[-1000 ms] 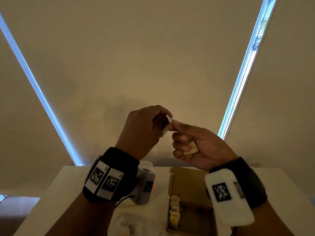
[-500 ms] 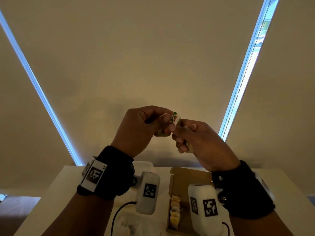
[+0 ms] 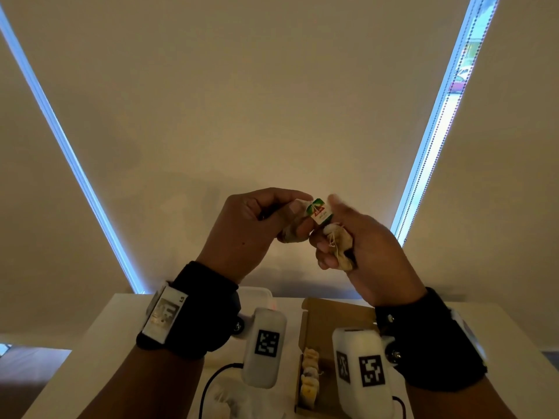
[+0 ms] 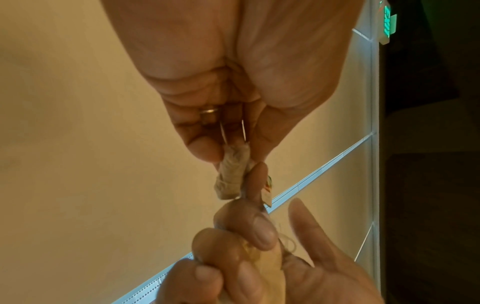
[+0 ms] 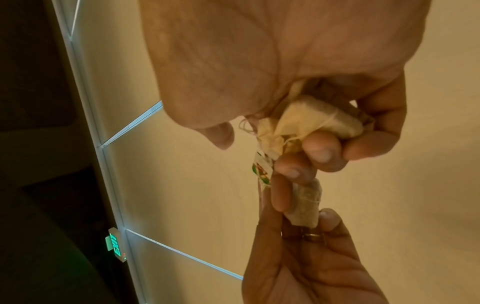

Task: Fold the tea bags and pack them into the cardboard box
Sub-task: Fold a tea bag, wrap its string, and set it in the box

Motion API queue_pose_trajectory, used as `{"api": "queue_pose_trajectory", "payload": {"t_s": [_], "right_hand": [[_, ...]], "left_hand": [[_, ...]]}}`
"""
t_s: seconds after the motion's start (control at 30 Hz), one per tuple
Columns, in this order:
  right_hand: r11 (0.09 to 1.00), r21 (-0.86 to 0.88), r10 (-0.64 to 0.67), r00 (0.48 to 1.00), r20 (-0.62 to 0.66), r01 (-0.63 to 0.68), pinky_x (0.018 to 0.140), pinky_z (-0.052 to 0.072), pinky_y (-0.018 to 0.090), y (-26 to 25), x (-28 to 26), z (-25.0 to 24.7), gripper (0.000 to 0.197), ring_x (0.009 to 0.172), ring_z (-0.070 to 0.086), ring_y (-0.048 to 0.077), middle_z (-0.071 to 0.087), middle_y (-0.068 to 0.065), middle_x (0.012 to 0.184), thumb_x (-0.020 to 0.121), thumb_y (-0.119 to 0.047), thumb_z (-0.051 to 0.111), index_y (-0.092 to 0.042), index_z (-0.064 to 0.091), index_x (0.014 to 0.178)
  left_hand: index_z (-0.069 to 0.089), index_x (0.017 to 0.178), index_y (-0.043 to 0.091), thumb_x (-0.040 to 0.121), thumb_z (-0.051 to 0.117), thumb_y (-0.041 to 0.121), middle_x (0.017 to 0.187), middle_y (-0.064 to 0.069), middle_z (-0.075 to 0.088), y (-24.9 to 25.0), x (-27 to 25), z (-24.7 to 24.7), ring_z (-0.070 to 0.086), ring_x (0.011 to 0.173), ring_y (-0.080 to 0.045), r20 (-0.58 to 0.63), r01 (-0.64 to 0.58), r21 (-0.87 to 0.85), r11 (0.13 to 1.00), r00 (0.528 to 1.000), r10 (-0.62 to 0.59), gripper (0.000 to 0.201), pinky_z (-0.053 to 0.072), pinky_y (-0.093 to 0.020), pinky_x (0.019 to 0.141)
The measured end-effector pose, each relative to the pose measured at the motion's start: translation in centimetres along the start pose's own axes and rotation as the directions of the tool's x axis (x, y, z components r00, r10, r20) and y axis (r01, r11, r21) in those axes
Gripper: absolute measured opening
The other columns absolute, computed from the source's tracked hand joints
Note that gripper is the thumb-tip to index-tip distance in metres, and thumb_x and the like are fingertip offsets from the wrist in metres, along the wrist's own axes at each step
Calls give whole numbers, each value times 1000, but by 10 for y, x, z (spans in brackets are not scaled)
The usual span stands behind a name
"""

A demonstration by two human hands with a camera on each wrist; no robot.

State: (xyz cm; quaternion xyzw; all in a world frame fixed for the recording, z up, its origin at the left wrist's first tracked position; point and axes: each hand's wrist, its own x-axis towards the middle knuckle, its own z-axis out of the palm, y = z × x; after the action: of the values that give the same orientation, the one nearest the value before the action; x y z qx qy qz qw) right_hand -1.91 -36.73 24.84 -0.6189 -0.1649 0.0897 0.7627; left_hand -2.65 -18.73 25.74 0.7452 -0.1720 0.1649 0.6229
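Observation:
Both hands are raised above the table in the head view. My left hand (image 3: 299,214) grips a folded tea bag (image 3: 289,231) in its curled fingers and pinches a green and red paper tag (image 3: 319,210) at its fingertips. My right hand (image 3: 331,237) curls its lower fingers round a second tea bag (image 3: 338,243) wound with string; its index finger sticks up, blurred. The right wrist view shows that bag (image 5: 311,119), the tag (image 5: 262,170) and the left hand's bag (image 5: 306,203). The open cardboard box (image 3: 320,316) lies below, with several folded tea bags (image 3: 310,376) along its left wall.
A white table (image 3: 99,352) carries the box, a white container (image 3: 257,297) behind my left wrist, and a clear bag of loose tea bags (image 3: 230,400) at the near edge. A black cable (image 3: 211,379) crosses it. Drawn blinds fill the background.
The right index finger has lifted off the tag and the right hand has turned, showing its wrapped tea bag. The tag now faces the head camera, still pinched by the left hand.

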Motion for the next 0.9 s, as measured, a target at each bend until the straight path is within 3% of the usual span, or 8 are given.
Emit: {"api": "queue_pose_trajectory", "payload": {"t_s": [0.1,0.17,0.33,0.47,0.6,0.67,0.8,0.9], "right_hand": [[984,-174,-39,998,-56,29,59,39,32,-2,0,6,43,51,44,14,54,4,59,104,-32,49,-28,77,72],[976,-216,-47,997,-56,33,60,41,33,-3,-1,8,41,51,44,15,55,3,59,102,-34,50,-31,77,72],[939,-323,-136,990,-40,116,57,41,32,-5,-4,9,44,56,42,20,49,5,62,96,-42,57,-4,69,80],[910,-383,-197,978,-73,155,56,44,31,-4,-4,8,36,54,44,19,50,10,60,90,-48,61,-32,71,59],[887,-424,-246,964,-99,183,57,46,29,-4,-5,5,30,54,46,19,52,18,60,88,-48,61,-38,72,61],[889,-420,-244,965,-96,183,59,47,31,-4,-5,5,29,54,46,21,51,20,60,87,-49,61,-39,72,62],[983,-140,-131,988,-81,119,61,40,37,1,-5,0,24,55,43,18,48,4,63,101,-26,57,-22,75,85],[969,243,-35,998,-48,46,60,38,37,3,-4,-5,29,52,43,21,51,10,76,82,-11,54,-6,58,111]], "left_hand": [[77,111,12,99,61,7,91,1,79,1,-1,4,75,81,-12,-31,-44,54,998,998,45,20,57,-19,69],[77,110,12,99,62,6,88,6,78,1,-2,7,74,76,-7,-68,-73,89,993,995,79,20,55,-13,66],[78,110,13,98,64,8,83,2,79,0,-5,14,76,73,-14,-121,-80,39,996,989,84,18,59,-20,68],[77,113,9,100,60,7,95,-1,80,3,-6,14,76,84,-15,-93,-39,-46,998,995,35,21,59,-22,72],[73,117,6,100,59,11,103,-11,78,4,-8,14,75,95,-28,-38,13,-165,986,999,-19,23,61,-39,86],[73,117,7,96,65,11,101,-8,79,4,-8,16,76,92,-26,-45,-9,-128,992,999,4,23,61,-38,87],[76,108,12,97,63,5,96,-4,79,5,-7,15,76,88,-21,-115,-38,-138,990,993,22,18,61,-29,76],[76,107,9,97,62,2,99,-4,79,7,-6,12,76,91,-21,-155,-23,-195,981,988,-8,18,62,-33,74]]}}
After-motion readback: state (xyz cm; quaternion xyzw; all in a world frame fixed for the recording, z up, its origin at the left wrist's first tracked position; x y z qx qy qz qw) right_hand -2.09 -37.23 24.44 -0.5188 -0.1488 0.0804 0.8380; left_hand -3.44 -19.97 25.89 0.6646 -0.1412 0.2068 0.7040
